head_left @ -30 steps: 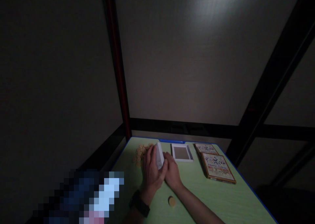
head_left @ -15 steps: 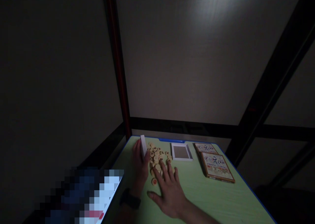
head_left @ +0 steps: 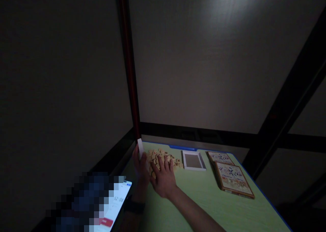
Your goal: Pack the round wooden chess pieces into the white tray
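In the head view, the left hand point(head_left: 141, 165) grips a white box part point(head_left: 140, 147) tilted on its narrow side, thumb on one face and fingers on the other; its inside is turned out of sight. Just right of it, round wooden pieces point(head_left: 155, 154) lie heaped on the green table point(head_left: 198, 198), and the right hand point(head_left: 164, 181) lies over them, palm down with fingers spread. Beyond the heap on the right sits a shallow white tray point(head_left: 195, 168), its grey-brown bottom showing. Further right are two flat printed boxes: the nearer box point(head_left: 234, 177) overlaps the farther box point(head_left: 219, 157), and their contents are hidden. Both covers carry dark brush-like characters, too blurred to read; on the nearer one "Chinese" can be made out beneath them. At lower left a lit phone point(head_left: 117, 201), partly masked by pixelation, shows "52:08" and a red button. A dark wristband point(head_left: 136, 206) circles the left wrist. The right hand and forearm hide part of the heap.
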`<action>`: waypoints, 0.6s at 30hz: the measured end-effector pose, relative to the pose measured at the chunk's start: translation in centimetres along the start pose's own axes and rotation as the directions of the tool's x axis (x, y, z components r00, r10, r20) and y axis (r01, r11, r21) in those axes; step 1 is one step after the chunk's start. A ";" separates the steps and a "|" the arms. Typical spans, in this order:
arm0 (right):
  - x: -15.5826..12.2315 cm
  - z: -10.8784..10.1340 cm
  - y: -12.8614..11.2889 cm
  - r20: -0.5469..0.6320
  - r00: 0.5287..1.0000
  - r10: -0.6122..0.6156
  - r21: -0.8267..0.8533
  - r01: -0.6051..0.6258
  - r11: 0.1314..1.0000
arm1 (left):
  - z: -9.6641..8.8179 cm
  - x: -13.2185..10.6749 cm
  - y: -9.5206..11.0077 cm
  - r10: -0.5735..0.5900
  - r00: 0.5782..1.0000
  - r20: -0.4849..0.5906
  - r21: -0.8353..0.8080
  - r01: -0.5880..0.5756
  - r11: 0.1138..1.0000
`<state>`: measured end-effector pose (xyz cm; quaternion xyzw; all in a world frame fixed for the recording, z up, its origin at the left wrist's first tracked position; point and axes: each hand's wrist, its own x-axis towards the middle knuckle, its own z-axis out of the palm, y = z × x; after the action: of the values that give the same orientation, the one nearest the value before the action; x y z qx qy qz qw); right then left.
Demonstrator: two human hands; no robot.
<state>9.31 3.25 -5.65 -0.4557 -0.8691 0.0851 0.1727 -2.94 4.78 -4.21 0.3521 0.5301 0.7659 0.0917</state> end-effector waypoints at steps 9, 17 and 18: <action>2.6 -0.3 -1.5 0.034 0.997 -0.063 0.001 0.063 0.998 | -0.2 0.5 0.2 0.037 0.999 0.002 -0.053 -0.037 0.998; -1.2 -0.5 2.4 -0.157 0.986 0.050 -0.052 -0.058 0.997 | 0.2 0.0 2.0 0.119 0.978 0.169 -0.241 -0.076 0.968; -1.6 -0.4 3.0 -0.148 0.985 0.088 -0.057 -0.097 0.994 | 0.3 -0.2 2.3 0.092 0.978 0.186 -0.274 -0.038 0.961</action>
<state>12.59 3.68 -6.55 -0.5059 -0.8343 0.0316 0.2167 -2.08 3.99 -2.22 0.4277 0.3976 0.7947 0.1656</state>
